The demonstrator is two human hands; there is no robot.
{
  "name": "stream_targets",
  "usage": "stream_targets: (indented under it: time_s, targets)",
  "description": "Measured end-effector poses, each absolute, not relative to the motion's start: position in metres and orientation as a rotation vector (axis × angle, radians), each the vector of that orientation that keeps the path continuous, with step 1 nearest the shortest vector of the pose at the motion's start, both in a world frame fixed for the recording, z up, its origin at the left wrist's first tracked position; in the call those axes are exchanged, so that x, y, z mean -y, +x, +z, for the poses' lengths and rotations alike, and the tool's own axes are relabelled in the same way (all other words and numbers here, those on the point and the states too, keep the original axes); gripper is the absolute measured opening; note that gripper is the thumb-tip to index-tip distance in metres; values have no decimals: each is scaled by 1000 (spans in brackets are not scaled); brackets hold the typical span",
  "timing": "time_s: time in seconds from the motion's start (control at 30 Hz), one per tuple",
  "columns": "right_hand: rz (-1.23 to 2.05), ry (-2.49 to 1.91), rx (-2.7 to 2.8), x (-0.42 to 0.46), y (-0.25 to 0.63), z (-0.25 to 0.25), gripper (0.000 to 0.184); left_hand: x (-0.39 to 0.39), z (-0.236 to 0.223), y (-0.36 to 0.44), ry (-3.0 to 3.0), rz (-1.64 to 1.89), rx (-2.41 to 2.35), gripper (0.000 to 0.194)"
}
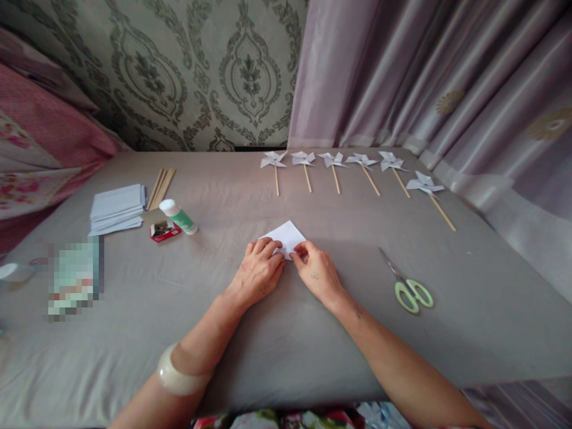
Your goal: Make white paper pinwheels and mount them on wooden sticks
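Note:
A white sheet of paper (289, 233) lies on the grey cloth in front of me, turned with one corner pointing away. Its near part is bent up under my fingers. My left hand (261, 268) presses on the paper's left side with curled fingers. From the right, my right hand (318, 268) pinches the near edge between thumb and fingers. The fingertips of both hands almost meet, and they hide part of the near edge. Green-handled scissors (407, 292) rest to the right of my right hand, apart from it.
Several paper pinwheels (333, 159) on sticks line the back right. At the left are a stack of paper (117, 205), wooden sticks (161, 187), a glue stick (179, 217) and a small red box (163, 231) of metal pieces. A blurred green packet (74, 277) lies nearer.

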State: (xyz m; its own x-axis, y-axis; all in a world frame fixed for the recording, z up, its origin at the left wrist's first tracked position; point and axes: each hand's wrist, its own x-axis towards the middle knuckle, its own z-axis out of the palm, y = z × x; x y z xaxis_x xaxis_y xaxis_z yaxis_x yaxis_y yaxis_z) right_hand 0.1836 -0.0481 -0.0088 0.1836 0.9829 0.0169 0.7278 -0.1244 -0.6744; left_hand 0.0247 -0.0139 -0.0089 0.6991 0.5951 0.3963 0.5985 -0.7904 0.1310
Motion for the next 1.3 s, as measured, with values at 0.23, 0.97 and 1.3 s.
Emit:
stream_targets:
  time_s: [0.23,0.97,1.3]
  targets:
    - [608,-1934,1581,47,184,-10,13,14,-6,26,-2867,-692,1047,24]
    - [605,-1951,1564,44,184,-10,13,12,-13,30,-2815,-590,1066,27]
    - [572,-1939,1574,43,185,-12,12,12,-12,31,-2856,-601,1083,28]
